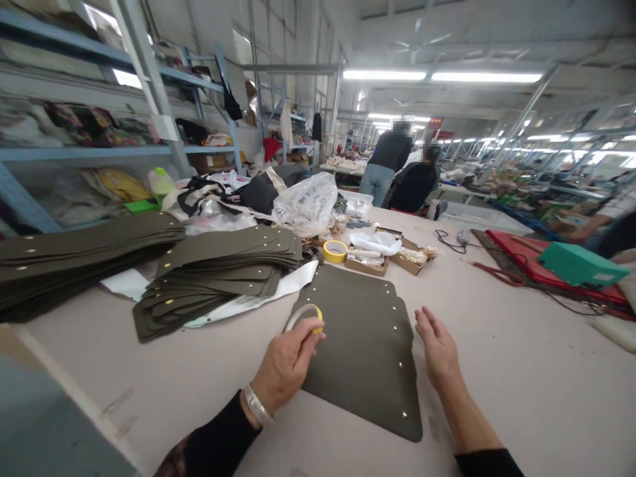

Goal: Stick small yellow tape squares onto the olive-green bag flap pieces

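Observation:
My left hand (pixel 285 363) is closed on a roll of yellow tape (pixel 317 317), held up over the left side of a dark olive panel (pixel 358 344). That panel lies flat on the table, with small gold-coloured studs along its right edge and near its upper left. Just right of the panel, my right hand (pixel 437 344) hovers with fingers stretched out and nothing in it. Stacks of similar olive pieces (pixel 223 258) rest to the left, partly over a white sheet (pixel 258 298).
Beyond the panel stand a second yellow tape roll (pixel 335 251) and small boxes of metal parts (pixel 412 255). A clear plastic bag (pixel 308 202) lies behind them. At right are a green box (pixel 581 264) and a cable. Two people (pixel 387 159) are farther back.

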### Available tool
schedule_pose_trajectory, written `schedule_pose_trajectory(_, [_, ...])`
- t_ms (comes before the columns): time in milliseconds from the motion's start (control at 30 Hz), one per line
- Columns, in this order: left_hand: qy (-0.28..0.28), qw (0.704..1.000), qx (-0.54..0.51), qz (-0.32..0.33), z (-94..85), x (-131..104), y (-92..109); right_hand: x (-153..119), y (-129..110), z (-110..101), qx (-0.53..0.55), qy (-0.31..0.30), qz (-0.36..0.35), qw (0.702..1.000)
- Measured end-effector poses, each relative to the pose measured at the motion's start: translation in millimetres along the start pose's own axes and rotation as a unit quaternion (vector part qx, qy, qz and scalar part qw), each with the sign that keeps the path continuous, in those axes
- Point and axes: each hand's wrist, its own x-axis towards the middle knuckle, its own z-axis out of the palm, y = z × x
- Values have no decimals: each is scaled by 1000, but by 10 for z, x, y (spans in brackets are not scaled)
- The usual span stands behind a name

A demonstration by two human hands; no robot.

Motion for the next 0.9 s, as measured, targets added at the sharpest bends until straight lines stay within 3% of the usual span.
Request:
schedule_pose_trajectory(67, [-50,998,-23,2,30,-157,173,-229,-220,1,-25,-55,11,998])
schedule_pose_trajectory(133, [-76,997,-24,9,57,-297,309,-530,-461,19,-32,-182,3,983])
schedule_pose_trajectory(200, [-86,996,-20,21,78,-406,405,-847,-677,37,-64,-265,-63,960])
schedule_pose_trajectory(300, [-92,995,0,45,106,-514,491,-1229,-876,43,-127,-318,-188,920])
schedule_pose_trajectory(400, [-101,991,41,78,136,-583,541,-1443,-911,37,-147,-319,-270,896])
schedule_pose_trajectory(567, [-121,980,120,107,194,-659,593,-1543,-830,42,-172,-289,-365,868])
schedule_pose_trajectory(733, [-128,975,149,105,257,-688,625,-1573,-805,21,-208,-286,-402,844])
schedule_pose_trajectory(900, [-161,975,118,98,323,-687,637,-1625,-736,-2,-225,-209,-452,837])
